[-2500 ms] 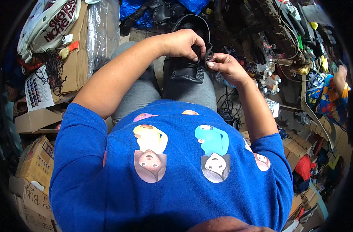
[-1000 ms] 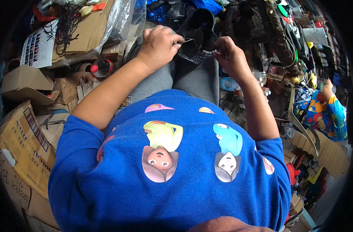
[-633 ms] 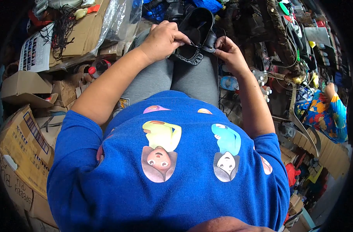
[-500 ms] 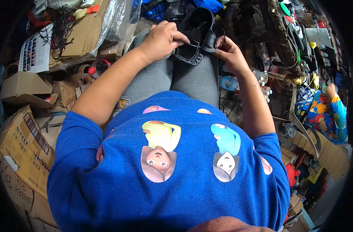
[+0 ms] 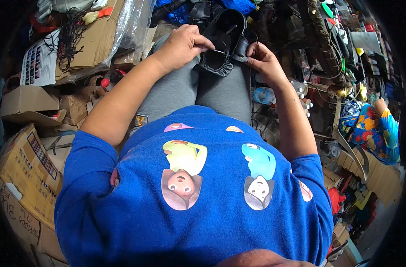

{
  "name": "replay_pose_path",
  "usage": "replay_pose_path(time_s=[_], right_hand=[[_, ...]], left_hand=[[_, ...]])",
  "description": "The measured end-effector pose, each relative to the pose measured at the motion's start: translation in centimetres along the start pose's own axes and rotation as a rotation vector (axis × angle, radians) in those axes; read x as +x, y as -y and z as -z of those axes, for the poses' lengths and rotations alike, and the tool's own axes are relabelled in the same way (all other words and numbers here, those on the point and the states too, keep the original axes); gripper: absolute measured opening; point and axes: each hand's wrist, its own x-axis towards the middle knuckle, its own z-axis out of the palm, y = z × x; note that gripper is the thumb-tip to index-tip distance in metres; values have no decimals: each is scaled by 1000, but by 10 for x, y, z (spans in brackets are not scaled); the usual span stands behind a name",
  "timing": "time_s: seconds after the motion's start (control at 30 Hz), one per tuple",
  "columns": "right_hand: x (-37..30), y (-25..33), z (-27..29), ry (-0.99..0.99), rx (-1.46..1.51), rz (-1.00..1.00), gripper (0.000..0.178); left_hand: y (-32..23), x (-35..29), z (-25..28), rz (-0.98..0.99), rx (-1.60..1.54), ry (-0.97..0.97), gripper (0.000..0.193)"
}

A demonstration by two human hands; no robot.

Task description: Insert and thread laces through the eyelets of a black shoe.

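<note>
A black shoe (image 5: 242,46) with a gathered, puckered edge (image 5: 220,71) rests on my thighs in grey trousers. My left hand (image 5: 180,48) is closed in a pinch on a thin, light needle-like tool (image 5: 218,51) over the shoe's opening. On the other side, my right hand (image 5: 264,63) has thumb and forefinger pressed together right beside the shoe's edge. A dark thread loops up near those fingers. Whether they grip the thread or the shoe's rim, I cannot make out.
Flattened cardboard under clear plastic (image 5: 96,42) and an open box (image 5: 29,104) stand at left, near a red-capped bottle (image 5: 106,83). A plastic bottle (image 5: 264,95) lies right of my thigh. Another person's colourful sleeve (image 5: 389,129) shows far right, among cluttered shelves.
My left hand has shifted slightly left with the thin tool, drawing back a little from the right-hand fingers. The right hand stays nearly in place.
</note>
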Motion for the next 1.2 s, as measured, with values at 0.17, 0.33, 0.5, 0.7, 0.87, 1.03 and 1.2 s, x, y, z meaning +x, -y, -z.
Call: replay_pose_path(time_s=[0.17,0.33,0.5,0.7,0.87,1.03,1.2], right_hand=[[-1,1,0,2,-17,3,16],[0,0,0,-3,-33,-9,16],[0,5,-3,3,-4,6,16],[-1,3,-1,8,8,-8,17],[-1,2,-1,-11,-16,-15,17],[-2,3,-1,0,16,-26,17],[-3,6,-5,-5,17,-31,19]], left_hand=[[-7,0,2,59,124,89,14],[-9,3,1,32,24,55,17],[-8,4,-1,22,44,49,17],[-6,4,-3,11,74,50,18],[-6,6,-2,29,75,62,18],[-3,6,-4,15,82,62,17],[-9,10,-5,7,121,103,16]])
